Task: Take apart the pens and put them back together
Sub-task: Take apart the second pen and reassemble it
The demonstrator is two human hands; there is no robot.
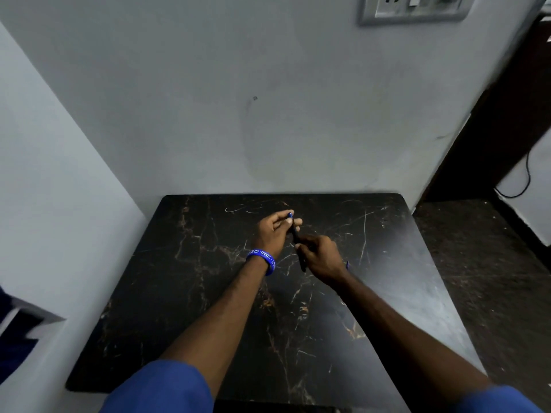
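Note:
A dark pen [295, 237] with a blue end is held above the far middle of the black marble table [179, 308]. My left hand [274, 231], with a blue wristband, pinches the pen's upper blue end between fingertips. My right hand [320, 257] grips the pen's lower part, its fingers closed around the barrel. A dark length of the pen pokes out below my right hand's fingers. A small blue bit shows by my right wrist [347, 265]; I cannot tell what it is.
The table stands against a grey wall [268, 114], with another wall close on the left. A dark floor [477, 263] and a black cable [524, 180] lie to the right. A socket plate [414, 7] sits high on the wall.

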